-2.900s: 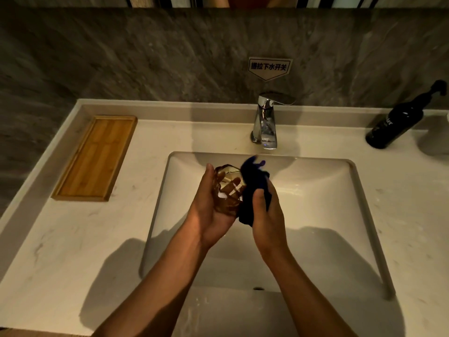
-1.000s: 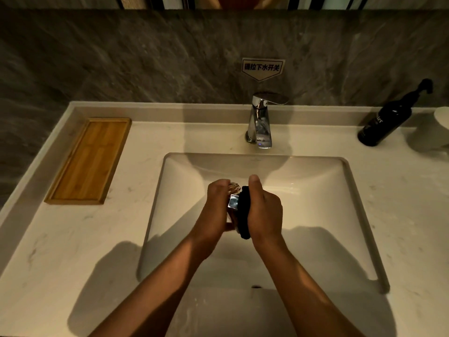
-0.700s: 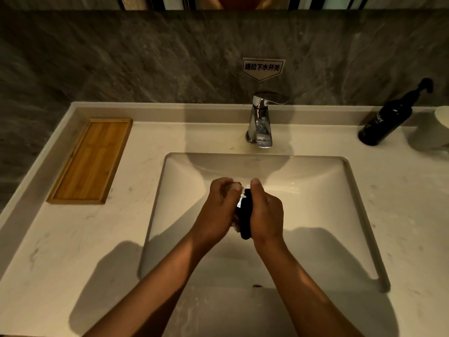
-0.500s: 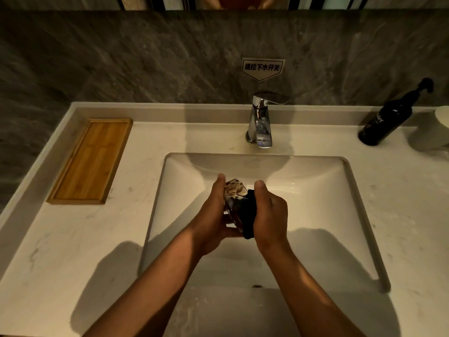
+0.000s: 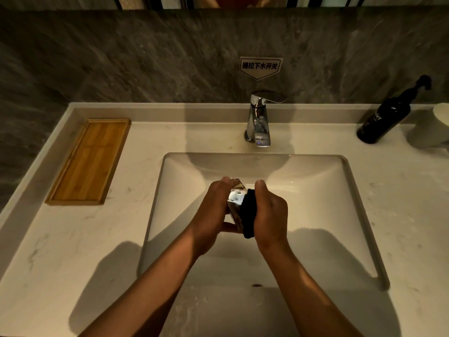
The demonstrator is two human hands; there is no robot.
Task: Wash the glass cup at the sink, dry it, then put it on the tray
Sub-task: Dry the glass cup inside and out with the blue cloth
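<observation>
Gripping the glass cup [image 5: 235, 199] over the middle of the sink [image 5: 359, 210], the left hand [image 5: 211, 212] wraps it from its own outer side, fingers curled over the top edge and thumb underneath, so the cup sits directly between the two palms. The right hand [image 5: 271, 215] is closed on a dark cloth [image 5: 247, 220], bunched and pressed against the cup's near-right face, its thumb standing up just beside the glass. The cup looks tipped, with its long axis running roughly away from the body and a bright patch of glass showing toward the far side; which end is the mouth cannot be told, since cloth and fingers hide it. This reads as the drying step, with washing likely done, as no water shows at the tap [image 5: 258, 122]. The relation that matters next is sideways: the wooden tray [image 5: 90, 161] lies well out beyond the left hand, far-left of it on the counter [image 5: 73, 239], and the left hand is plainly the nearer one and already bears the cup. Between lie the sink's left rim and bare counter, with nothing standing in the path. The tray's raised lip would need clearing, and wet glass may slip. A black pump bottle [image 5: 386, 117] stands far beyond the right hand, out of the way.
</observation>
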